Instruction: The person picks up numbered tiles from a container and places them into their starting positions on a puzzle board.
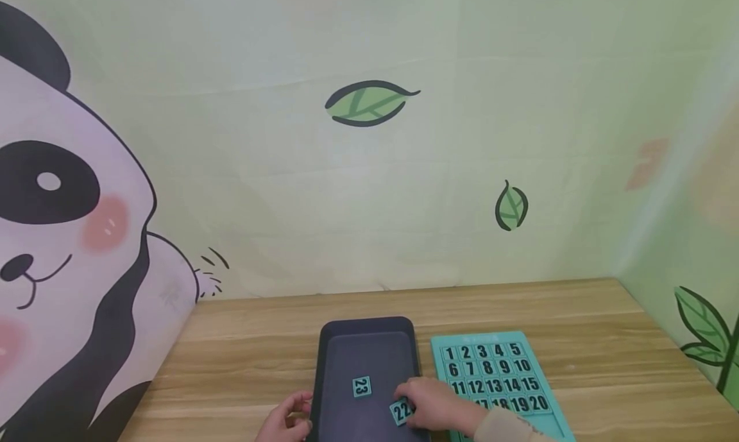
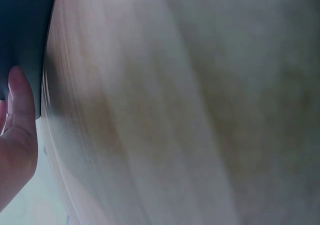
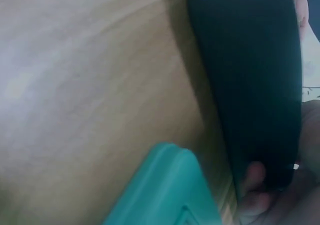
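Observation:
A dark tray [image 1: 340, 339] lies on the table, with a teal tile marked 23 [image 1: 362, 387] flat in it. My right hand [image 1: 430, 403] reaches over the tray's right side and pinches a teal tile marked 22 [image 1: 399, 412], which sits at a tilt. Against the left rim of the tray rests my left hand [image 1: 285, 419], its fingers loosely bent. From the left wrist, a finger [image 2: 21, 97] shows against the tray's outer wall [image 2: 37, 50]. Right of the tray lies a teal number board [image 1: 479, 340] with rows of numbered tiles, partly hidden by my right forearm.
The wooden table [image 1: 248, 339] meets a pale green wall [image 1: 260, 172] printed with leaves and a panda. The board's corner [image 3: 170, 185] is close below the right wrist camera, with a narrow strip of table between board and tray.

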A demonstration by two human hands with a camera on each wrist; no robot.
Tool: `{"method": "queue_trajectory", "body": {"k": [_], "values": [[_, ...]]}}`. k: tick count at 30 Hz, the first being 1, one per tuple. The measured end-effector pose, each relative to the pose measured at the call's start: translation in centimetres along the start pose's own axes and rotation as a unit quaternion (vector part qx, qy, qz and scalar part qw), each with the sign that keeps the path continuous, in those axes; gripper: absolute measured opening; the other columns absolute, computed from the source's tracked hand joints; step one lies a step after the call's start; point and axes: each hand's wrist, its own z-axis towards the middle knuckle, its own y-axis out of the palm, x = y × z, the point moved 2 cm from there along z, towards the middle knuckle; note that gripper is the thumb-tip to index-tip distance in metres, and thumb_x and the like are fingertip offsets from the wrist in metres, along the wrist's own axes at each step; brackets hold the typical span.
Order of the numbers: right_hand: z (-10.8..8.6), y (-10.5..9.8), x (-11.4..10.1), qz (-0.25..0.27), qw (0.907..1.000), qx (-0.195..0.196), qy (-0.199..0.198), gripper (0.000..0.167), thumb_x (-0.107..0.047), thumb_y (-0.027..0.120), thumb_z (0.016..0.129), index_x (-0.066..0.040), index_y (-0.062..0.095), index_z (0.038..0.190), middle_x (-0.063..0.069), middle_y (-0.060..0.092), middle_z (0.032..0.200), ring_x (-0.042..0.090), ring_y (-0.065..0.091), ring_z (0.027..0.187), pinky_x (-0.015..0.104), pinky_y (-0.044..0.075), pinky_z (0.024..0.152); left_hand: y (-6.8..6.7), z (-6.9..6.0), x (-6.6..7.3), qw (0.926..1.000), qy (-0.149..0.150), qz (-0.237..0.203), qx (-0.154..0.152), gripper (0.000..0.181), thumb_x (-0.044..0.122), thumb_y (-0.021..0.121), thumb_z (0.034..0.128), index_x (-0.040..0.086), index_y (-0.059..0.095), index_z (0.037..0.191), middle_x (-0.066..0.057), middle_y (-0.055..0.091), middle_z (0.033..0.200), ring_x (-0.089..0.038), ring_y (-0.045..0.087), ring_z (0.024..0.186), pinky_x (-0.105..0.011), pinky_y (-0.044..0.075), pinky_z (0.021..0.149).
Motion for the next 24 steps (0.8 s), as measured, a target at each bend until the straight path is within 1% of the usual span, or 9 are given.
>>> {"method": "queue_trajectory", "body": {"k": [3, 9, 14, 18, 24], "values": [[-0.2, -0.1, -0.1, 0.013, 0.9998, 0.013, -0.001, 0.028, -0.018, 0.067, 0.071, -0.013, 0.064, 0.099, -0.011, 0.05, 0.069, 0.001, 0.042, 0.06, 0.019, 0.036, 0.053, 0.0, 0.0, 0.1, 1.0, -0.003, 0.002, 0.0, 0.054, 0.004, 0.051, 0.0721, -0.012, 0.038, 0.122, -0.012, 0.053, 0.1, -0.014, 0.054, 0.071, -0.029, 0.044, 0.062], [-0.7, -0.7, -0.2, 0.043, 0.9976, 0.053, -0.011, 0.03, -0.016, 0.065, 0.072, -0.009, 0.064, 0.101, -0.011, 0.046, 0.065, 0.001, 0.039, 0.057, 0.018, 0.035, 0.051, -0.2, 0.1, 0.0, 0.9999, -0.009, 0.006, 0.003, 0.054, 0.005, 0.052, 0.0727, -0.01, 0.039, 0.123, -0.013, 0.053, 0.101, -0.014, 0.053, 0.072, -0.029, 0.044, 0.063], [-1.6, -2.5, -0.5, 0.057, 0.9946, 0.085, -0.017, 0.032, -0.016, 0.065, 0.073, -0.008, 0.063, 0.104, -0.01, 0.048, 0.068, 0.001, 0.039, 0.058, 0.018, 0.036, 0.052, -0.1, 0.2, 0.1, 0.9999, 0.001, 0.01, 0.002, 0.054, 0.005, 0.051, 0.0729, -0.011, 0.038, 0.123, -0.013, 0.054, 0.101, -0.015, 0.054, 0.073, -0.029, 0.044, 0.063], [-2.9, -4.2, -0.5, 0.074, 0.9916, 0.104, -0.022, 0.034, -0.012, 0.065, 0.073, -0.006, 0.062, 0.106, -0.009, 0.051, 0.071, 0.002, 0.042, 0.061, 0.019, 0.037, 0.053, -0.1, 0.3, 0.2, 0.9999, 0.006, 0.01, -0.003, 0.054, 0.004, 0.051, 0.0733, -0.012, 0.037, 0.123, -0.013, 0.054, 0.101, -0.015, 0.054, 0.073, -0.029, 0.044, 0.063], [-4.8, -6.0, 0.9, 0.065, 0.9913, 0.114, -0.017, 0.034, -0.012, 0.063, 0.074, -0.006, 0.062, 0.108, -0.009, 0.05, 0.072, 0.004, 0.042, 0.063, 0.02, 0.036, 0.054, -0.1, 0.3, 0.3, 0.9999, 0.002, 0.014, -0.007, 0.054, 0.004, 0.05, 0.074, -0.013, 0.037, 0.123, -0.015, 0.054, 0.102, -0.015, 0.054, 0.075, -0.029, 0.044, 0.064]]}}
